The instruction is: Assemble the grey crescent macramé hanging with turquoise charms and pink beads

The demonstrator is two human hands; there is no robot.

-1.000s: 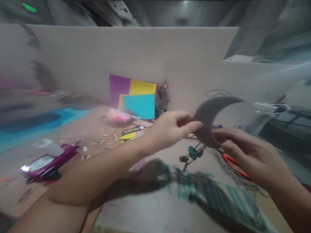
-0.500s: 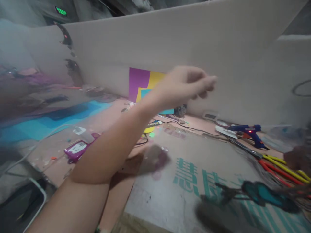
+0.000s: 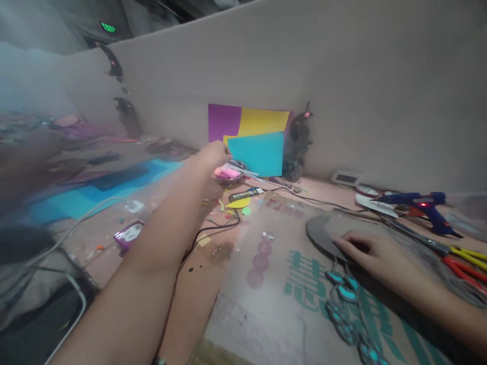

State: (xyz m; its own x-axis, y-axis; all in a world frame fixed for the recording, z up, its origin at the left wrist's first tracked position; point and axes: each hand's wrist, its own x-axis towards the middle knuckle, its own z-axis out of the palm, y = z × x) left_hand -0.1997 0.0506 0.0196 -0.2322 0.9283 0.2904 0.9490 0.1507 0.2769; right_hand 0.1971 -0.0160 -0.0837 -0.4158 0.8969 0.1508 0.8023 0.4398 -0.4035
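Observation:
My left hand (image 3: 215,153) reaches to the back of the table, fingers bent together at a round dish of pink pieces (image 3: 227,173). Pale thin strips (image 3: 243,170) lie by its fingertips; whether the fingers grip anything is hidden. On the right, my right hand (image 3: 367,251) pinches the edge of a flat grey rounded piece (image 3: 321,233) over the printed board (image 3: 262,309). From that piece a strand of dark-rimmed turquoise ornaments (image 3: 344,309) trails down across the green lettering. A short row of translucent discs (image 3: 261,262) lies on the board.
A blue glue gun (image 3: 422,203) with a red light lies at right, beside red-and-yellow-handled pliers (image 3: 456,258). Coloured sheets (image 3: 256,152) lean on the back wall near a dark hanging ornament (image 3: 300,134). A black cable (image 3: 213,227) crosses the table; a purple case (image 3: 129,234) sits left.
My left hand has moved from mid-air left and back to the dish. My right hand has come into view from the right, bringing the grey piece and its turquoise strand over the board.

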